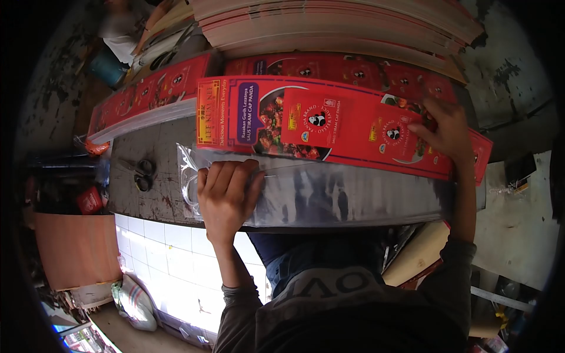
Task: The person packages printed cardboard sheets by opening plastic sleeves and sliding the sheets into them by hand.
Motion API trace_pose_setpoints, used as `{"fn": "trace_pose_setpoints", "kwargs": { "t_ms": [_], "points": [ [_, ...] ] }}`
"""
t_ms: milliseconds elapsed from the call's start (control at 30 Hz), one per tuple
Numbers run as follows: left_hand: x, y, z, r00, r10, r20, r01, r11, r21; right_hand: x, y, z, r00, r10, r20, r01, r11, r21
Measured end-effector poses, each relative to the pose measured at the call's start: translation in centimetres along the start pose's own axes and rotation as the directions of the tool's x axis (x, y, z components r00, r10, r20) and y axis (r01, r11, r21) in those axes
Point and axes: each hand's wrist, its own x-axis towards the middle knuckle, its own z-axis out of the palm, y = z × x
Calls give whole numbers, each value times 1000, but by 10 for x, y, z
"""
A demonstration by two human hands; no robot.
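A long red printed sheet [353,126] with food pictures and panda logos lies across the middle of the table. My right hand [444,129] rests on its right part, thumb and fingers apart. Below the sheet is a stack of clear plastic sleeves [329,191]. At the left end of the sleeves is my left hand [226,191], its fingers curled over the plastic near the sheet's lower edge; what lies beneath the fingertips is hidden.
Black scissors [142,175] lie on the table [165,197] at the left. A stack of red sheets [147,94] stands at the back left. Tall stacks of board [335,26] rise behind. Another person [120,35] is at the upper left.
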Motion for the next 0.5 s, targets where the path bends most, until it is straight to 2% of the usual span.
{"fn": "trace_pose_setpoints", "kwargs": {
  "t_ms": [100, 167, 233, 300, 367, 400, 433, 467, 500],
  "points": [
    [-2, -1, -1, 999, -44, 12, 44, 999, 32, -1, 2, 1, 999, 34, 11, -34, 999, -19],
    [5, -3, -10, 999, -51, -21, 52, 996, 73, 1, 5, 0, 971, 223, 84, -228, 972, 58],
    [7, -13, -18, 997, -55, -51, 61, 992, 114, 6, 9, -9, 961, 259, 94, -266, 962, 66],
    [6, -34, -27, 997, -56, 47, 41, 958, 284, 13, 10, -24, 946, 306, 107, -315, 947, 71],
    [7, -50, -28, 997, -29, 75, 7, 960, 278, 27, 3, -39, 922, 346, 174, -380, 894, 237],
    [8, -55, -26, 988, -103, 112, 89, 988, 125, 32, 0, -40, 919, 356, 171, -389, 890, 239],
    [8, -59, -22, 973, -167, 158, 174, 984, -27, 39, -2, -40, 973, 228, 27, -230, 967, 113],
    [8, -61, -17, 975, -154, 159, 161, 987, -30, 47, -6, -41, 993, 74, -95, -78, 996, -42],
    [6, -62, -11, 974, -183, 135, 200, 972, -123, 59, -14, -42, 987, -33, -160, 23, 998, -63]
  ]
}}
